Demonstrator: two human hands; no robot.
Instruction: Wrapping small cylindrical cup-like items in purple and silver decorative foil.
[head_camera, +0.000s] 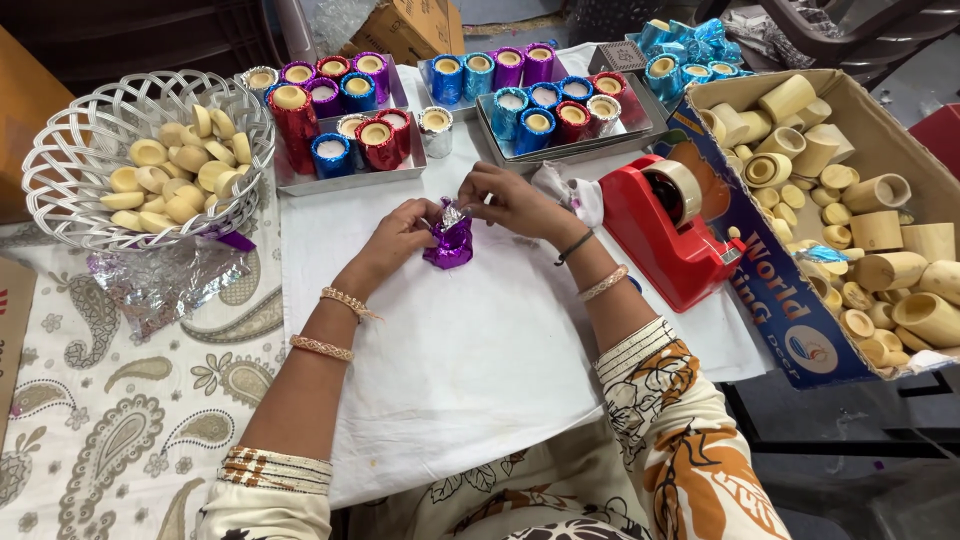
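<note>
Both hands, left (400, 238) and right (510, 200), pinch the purple foil cup (449, 240); likely light, crinkly, tear-prone, best held by its sides

Left hand (400, 235): steadies purple foil-wrapped cup (449, 243)
Right hand (512, 200): pinches foil at cup's top
Bench (470, 350): white-covered
</note>
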